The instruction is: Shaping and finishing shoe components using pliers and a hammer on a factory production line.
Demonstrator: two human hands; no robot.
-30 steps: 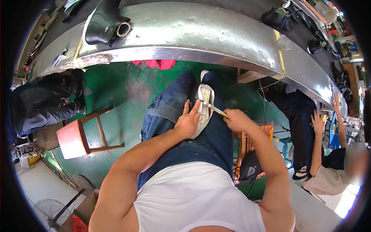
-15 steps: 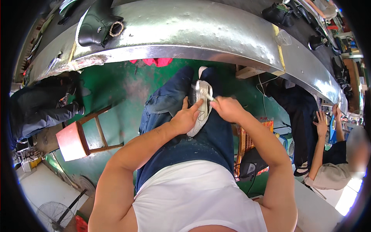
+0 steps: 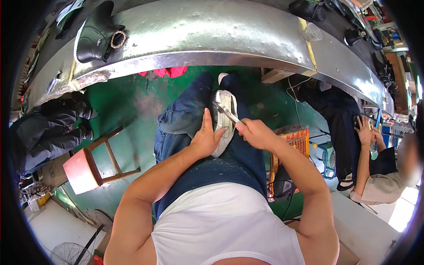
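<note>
An upturned shoe [image 3: 228, 100] lies across my dark blue trousers [image 3: 183, 110], its off-white underside facing up and a dark edge showing on its left side. My left hand [image 3: 206, 139] holds the shoe's left side, with the index finger stretched along the edge and the thumb over the underside. In my right hand [image 3: 256, 133] is a hammer [image 3: 229, 115], gripped by its handle. The hammer's metal head is over the upper left part of the underside; whether it touches cannot be made out.
A metal-topped bench [image 3: 198, 33] crosses ahead, bearing a black boot [image 3: 95, 42] and a clear cup [image 3: 312, 32]. A stool [image 3: 81, 171] lies at left, near another person's legs [image 3: 48, 128]. At right a co-worker's hand [image 3: 364, 130] is raised. A fan [image 3: 70, 254] stands lower left.
The hammer has swung to a new angle, and its head now shows plainly over the shoe. My left hand has slid slightly back along the shoe's side. The whole view has shifted a little.
</note>
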